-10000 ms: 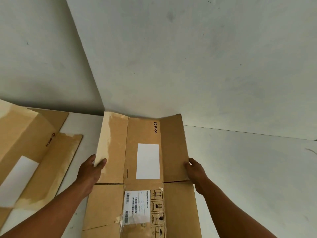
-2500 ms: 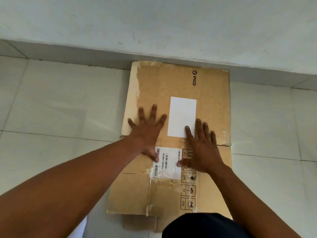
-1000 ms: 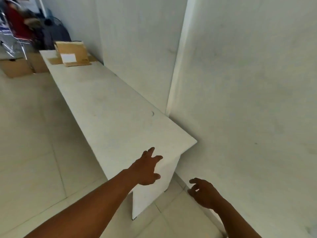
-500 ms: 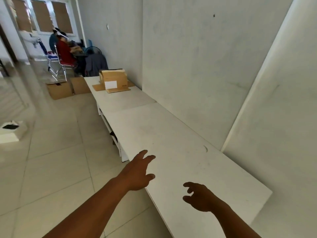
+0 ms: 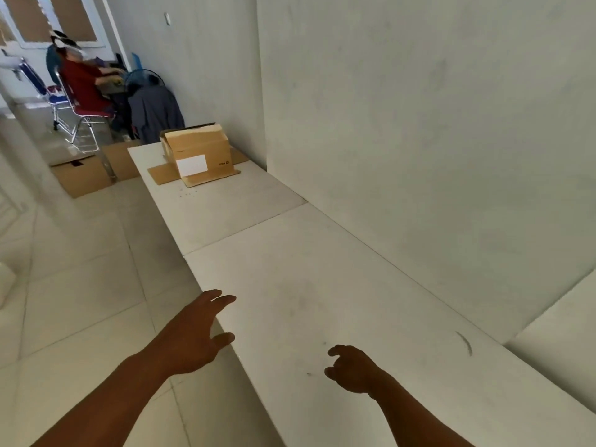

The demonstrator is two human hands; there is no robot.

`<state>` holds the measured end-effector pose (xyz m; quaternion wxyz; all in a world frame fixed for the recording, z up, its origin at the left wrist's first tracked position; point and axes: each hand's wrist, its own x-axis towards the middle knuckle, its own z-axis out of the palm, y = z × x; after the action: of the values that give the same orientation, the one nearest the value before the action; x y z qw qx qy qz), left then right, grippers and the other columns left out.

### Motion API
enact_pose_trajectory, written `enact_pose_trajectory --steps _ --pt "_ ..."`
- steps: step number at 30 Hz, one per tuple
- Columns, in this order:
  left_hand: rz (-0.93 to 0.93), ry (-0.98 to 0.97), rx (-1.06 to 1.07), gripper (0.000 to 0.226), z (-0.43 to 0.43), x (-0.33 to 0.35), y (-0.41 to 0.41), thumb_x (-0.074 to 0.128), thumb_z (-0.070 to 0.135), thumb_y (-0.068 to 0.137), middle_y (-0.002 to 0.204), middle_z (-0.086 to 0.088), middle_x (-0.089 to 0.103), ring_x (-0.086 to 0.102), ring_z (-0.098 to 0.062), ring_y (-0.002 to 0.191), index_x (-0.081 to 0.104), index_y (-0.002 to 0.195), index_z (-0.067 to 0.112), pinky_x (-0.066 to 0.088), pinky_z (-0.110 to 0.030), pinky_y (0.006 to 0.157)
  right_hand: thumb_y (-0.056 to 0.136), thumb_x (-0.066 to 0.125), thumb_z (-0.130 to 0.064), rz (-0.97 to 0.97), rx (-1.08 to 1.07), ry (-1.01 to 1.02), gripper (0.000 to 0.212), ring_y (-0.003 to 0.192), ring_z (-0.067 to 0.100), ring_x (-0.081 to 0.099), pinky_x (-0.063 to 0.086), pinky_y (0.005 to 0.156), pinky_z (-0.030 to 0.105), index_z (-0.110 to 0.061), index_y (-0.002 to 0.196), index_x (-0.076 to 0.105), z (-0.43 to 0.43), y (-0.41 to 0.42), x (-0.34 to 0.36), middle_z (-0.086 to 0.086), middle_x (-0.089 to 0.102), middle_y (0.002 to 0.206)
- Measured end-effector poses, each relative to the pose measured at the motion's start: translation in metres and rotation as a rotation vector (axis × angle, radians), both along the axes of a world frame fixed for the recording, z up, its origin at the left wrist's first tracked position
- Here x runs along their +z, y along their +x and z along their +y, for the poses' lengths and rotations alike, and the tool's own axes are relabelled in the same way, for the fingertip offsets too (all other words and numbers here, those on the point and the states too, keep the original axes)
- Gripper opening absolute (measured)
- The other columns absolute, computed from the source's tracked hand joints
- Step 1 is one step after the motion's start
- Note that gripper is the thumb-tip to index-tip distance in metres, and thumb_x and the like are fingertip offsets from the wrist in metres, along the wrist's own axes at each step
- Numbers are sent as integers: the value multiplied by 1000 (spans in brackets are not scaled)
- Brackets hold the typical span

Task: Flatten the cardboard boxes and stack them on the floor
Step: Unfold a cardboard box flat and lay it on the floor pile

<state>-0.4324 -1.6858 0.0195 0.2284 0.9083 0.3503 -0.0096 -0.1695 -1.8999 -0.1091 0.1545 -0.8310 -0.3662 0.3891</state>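
Floor boxes: brown cardboard floor boxes (image 5: 85,180) stand on the floor (image 5: 64,285), just beside the far left corner of the table. How many there are I cannot tell.
Left hand: the left hand (image 5: 193,337) is wide, with the fingers spread and nearly straight. It holds nothing and hovers over the left edge of the table, near the near end.
Box: one box (image 5: 200,148) stands at the far end of the table, near the wall (image 5: 419,140) and well apart from both hands. It is not yet flattened. Its top is open, the flaps (image 5: 161,175) lie spread on the table around its foot, and a white label (image 5: 192,165) is on the side that faces here.
Handling: it looks empty, so I judge it light. The panels are stiff, but they should fold easily along the creases. It is dry and not slippery, and only the worn edges could tear.
Where to hold: I would take two opposite side walls near the top edge, one in each hand, and push opposite corners together so that it collapses flat.
Right hand: the right hand (image 5: 353,369) is narrow, with the fingers loosely curled. It is empty and hangs above the table near the near end.
Table: the long white table (image 5: 290,253) runs along the wall, and the box is at its far end.
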Motion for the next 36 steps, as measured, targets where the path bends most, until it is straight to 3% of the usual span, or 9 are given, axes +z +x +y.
enact_pose_trajectory --steps 4,7,11,15,19,23,27,31,36 --pt "-48 16 52 72 89 -4 9 60 48 92 160 12 21 27 -11 143 22 152 40 24 -27 115 93 63 -32 -59 16 32 47 98 11 58 35 82 4 -19 137 51 102 11 6 -8 57 97" --pt "-62 43 102 71 152 -10 12 58 46 93 158 12 25 30 -11 142 21 153 37 26 -27 114 96 55 -35 -177 57 22 57 128 18 49 37 105 23 -22 148 36 167 12 -5 2 50 132" --pt "-93 65 133 68 256 -16 13 57 44 94 156 12 28 34 -10 139 24 153 34 28 -25 112 95 52 -35 -248 105 -35 60 136 21 37 37 107 31 -26 150 30 253 9 -25 1 35 145" --pt "-87 49 129 66 373 -24 11 56 45 95 157 12 27 33 -11 141 25 152 34 28 -26 113 91 54 -41 -236 41 -63 60 133 16 41 37 107 26 -30 147 36 344 1 -40 -2 38 139" --pt "-55 -5 96 67 494 -22 12 55 47 95 158 10 26 29 -13 143 22 153 37 27 -28 115 84 59 -47 -215 -59 -77 54 98 8 48 40 91 17 -35 136 48 441 -11 -41 -6 40 111" --pt "-34 -28 50 69 594 -10 36 57 45 95 160 7 26 23 -15 147 21 153 37 24 -32 117 88 61 -46 -157 -58 -67 47 100 5 48 35 85 14 -41 133 49 519 -17 -37 -8 44 109" --pt "-46 -27 -27 69 668 1 66 58 43 95 156 9 31 30 -15 144 21 153 38 30 -31 113 78 66 -50 -99 -117 -61 50 92 3 50 42 91 14 -88 92 38 586 -5 -46 -13 51 97" --pt "-32 3 -67 69 761 -1 97 58 43 94 154 10 34 34 -14 141 22 152 37 34 -32 111 85 62 -51 -131 -155 -49 48 94 -1 49 41 93 13 -42 131 52 678 20 -51 -15 52 107" --pt "17 -35 -107 73 876 -7 141 62 43 92 157 9 31 34 -15 142 21 153 37 36 -37 113 95 57 -39 -115 -197 -21 49 118 10 54 38 100 18 -27 141 45 818 61 -56 -2 55 131"
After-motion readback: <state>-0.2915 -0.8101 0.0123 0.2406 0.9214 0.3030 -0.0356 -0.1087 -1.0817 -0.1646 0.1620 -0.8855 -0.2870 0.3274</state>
